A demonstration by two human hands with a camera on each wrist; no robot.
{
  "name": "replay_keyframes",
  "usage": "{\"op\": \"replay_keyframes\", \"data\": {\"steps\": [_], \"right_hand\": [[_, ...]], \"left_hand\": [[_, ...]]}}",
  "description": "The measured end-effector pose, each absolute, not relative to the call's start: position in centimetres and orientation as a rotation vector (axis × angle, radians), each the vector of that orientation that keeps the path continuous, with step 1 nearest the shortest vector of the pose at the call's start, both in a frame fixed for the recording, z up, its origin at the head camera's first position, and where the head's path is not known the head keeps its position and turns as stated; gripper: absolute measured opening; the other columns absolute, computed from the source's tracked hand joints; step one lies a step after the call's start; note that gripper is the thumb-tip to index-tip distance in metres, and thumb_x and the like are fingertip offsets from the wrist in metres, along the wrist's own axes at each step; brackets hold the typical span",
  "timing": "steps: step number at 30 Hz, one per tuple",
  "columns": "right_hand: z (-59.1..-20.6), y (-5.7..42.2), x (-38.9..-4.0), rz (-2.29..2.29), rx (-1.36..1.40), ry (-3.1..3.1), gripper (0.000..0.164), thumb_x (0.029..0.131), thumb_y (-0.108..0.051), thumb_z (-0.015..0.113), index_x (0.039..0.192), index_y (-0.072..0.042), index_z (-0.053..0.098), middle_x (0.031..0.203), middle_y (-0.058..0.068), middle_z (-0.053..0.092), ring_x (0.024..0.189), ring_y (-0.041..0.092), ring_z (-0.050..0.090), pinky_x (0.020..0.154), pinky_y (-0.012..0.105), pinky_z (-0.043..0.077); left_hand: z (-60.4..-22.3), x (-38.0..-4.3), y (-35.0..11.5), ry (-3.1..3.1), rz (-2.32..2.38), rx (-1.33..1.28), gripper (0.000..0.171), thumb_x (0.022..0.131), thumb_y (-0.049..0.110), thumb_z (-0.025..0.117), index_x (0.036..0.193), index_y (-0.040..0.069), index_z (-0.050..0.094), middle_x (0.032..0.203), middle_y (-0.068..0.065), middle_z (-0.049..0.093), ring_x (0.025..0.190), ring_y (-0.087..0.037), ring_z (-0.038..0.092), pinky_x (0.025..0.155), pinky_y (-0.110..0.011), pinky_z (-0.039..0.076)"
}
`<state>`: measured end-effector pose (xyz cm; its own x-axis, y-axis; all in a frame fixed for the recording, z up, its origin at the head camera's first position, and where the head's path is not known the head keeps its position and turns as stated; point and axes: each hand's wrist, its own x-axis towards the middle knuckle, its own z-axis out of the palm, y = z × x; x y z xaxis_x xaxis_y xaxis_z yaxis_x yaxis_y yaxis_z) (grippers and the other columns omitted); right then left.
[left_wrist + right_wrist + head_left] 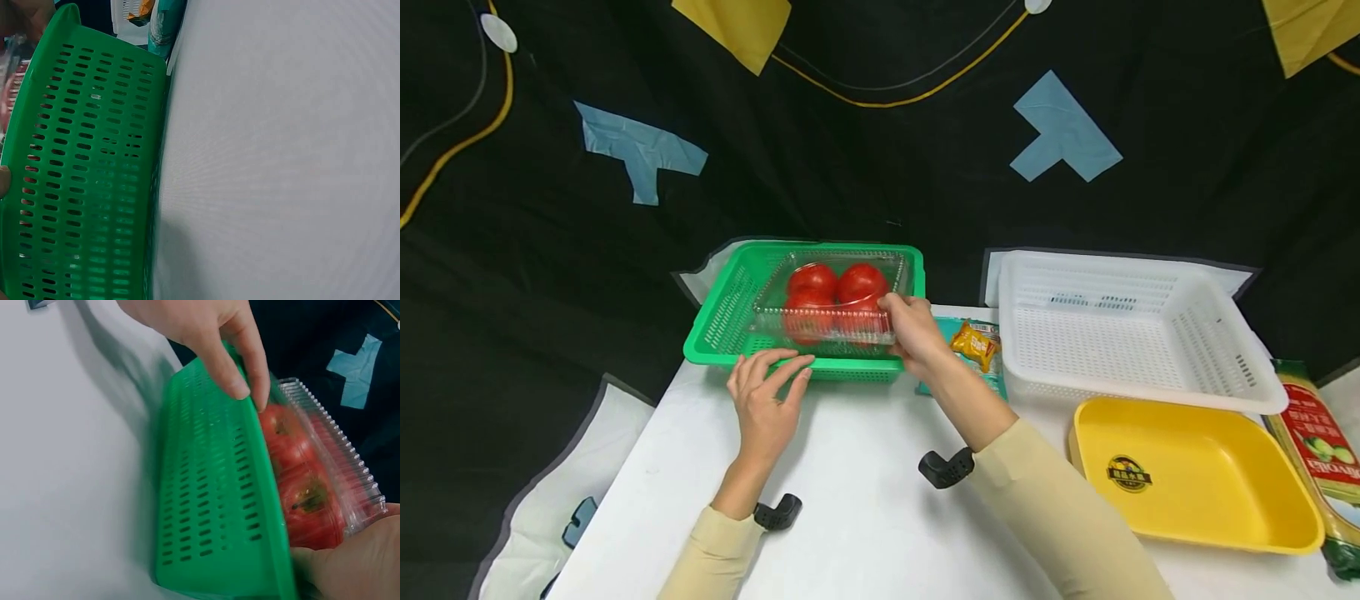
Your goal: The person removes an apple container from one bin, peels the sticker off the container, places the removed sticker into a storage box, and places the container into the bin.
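Observation:
A clear plastic clamshell box (768,320) with several red apples (861,282) sits tilted within the rim of a green basket (709,335). My right hand (917,334) grips the box by its right end, thumb on top; the right wrist view shows this hand (359,559) at the box's corner. My left hand (765,408) holds the basket's front rim, its thumb outside and a finger reaching over the edge. In the left wrist view the basket's slotted side (94,156) hides most of the box.
Right of the basket lies a teal packet (996,382) with an orange-wrapped snack (976,345) on it. Farther right stand a white basket (1093,350) and a yellow tray (1210,483), beside a red and green bag (1317,442). A black curtain (880,183) hangs behind the white table (857,500).

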<state>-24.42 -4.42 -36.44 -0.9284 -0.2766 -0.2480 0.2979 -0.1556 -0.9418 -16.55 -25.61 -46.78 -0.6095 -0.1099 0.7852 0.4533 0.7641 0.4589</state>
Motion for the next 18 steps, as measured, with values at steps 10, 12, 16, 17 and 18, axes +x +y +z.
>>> {"op": "replay_keyframes", "data": {"steps": [10, 12, 16, 17, 18], "right_hand": [[-37.7, -5.7, -24.9, -2.086, 0.100, 1.874, 0.047, 0.091, -0.023, 0.050, 0.126, 0.005, 0.036, 0.097, 0.007, 0.042, 0.071, 0.019, 0.038, 0.066, 0.028, 0.034], [-37.7, -6.0, -25.0, -2.055, 0.122, 1.895, 0.063, 0.091, -0.024, 0.049, 0.140, 0.006, 0.023, 0.117, 0.010, 0.037, 0.093, 0.022, 0.039, 0.083, 0.032, 0.036], [-37.8, -6.4, -25.3, -1.974, 0.176, 1.932, 0.083, 0.092, -0.027, 0.047, 0.150, -0.001, -0.006, 0.145, 0.012, 0.019, 0.127, 0.026, 0.023, 0.108, 0.043, 0.024], [-37.8, -6.4, -25.4, -1.965, 0.182, 1.949, 0.081, 0.094, -0.027, 0.047, 0.150, 0.000, -0.004, 0.147, 0.013, 0.020, 0.129, 0.027, 0.022, 0.110, 0.044, 0.023], [-37.9, -6.4, -25.5, -1.950, 0.193, 1.970, 0.077, 0.095, -0.028, 0.046, 0.151, 0.000, 0.000, 0.146, 0.013, 0.022, 0.130, 0.028, 0.023, 0.110, 0.045, 0.023]], "left_hand": [[-46.5, -16.7, -25.5, -2.088, -0.808, -0.262, 0.017, 0.082, 0.013, 0.077, 0.098, 0.016, 0.077, 0.107, -0.004, 0.066, 0.112, -0.032, 0.050, 0.107, -0.059, 0.011], [-46.5, -16.7, -25.6, -2.087, -0.806, -0.259, 0.017, 0.081, 0.012, 0.077, 0.098, 0.016, 0.077, 0.107, -0.005, 0.066, 0.112, -0.032, 0.050, 0.108, -0.058, 0.011], [-46.6, -16.6, -25.6, -2.084, -0.802, -0.251, 0.018, 0.080, 0.011, 0.077, 0.098, 0.016, 0.077, 0.107, -0.004, 0.066, 0.112, -0.031, 0.050, 0.108, -0.057, 0.011], [-46.6, -16.6, -25.6, -2.090, -0.800, -0.253, 0.018, 0.081, 0.011, 0.077, 0.098, 0.016, 0.077, 0.108, -0.004, 0.066, 0.112, -0.031, 0.050, 0.107, -0.057, 0.012], [-46.7, -16.6, -25.6, -2.094, -0.800, -0.257, 0.018, 0.081, 0.012, 0.077, 0.099, 0.016, 0.077, 0.108, -0.004, 0.066, 0.113, -0.031, 0.050, 0.107, -0.058, 0.012]]}}
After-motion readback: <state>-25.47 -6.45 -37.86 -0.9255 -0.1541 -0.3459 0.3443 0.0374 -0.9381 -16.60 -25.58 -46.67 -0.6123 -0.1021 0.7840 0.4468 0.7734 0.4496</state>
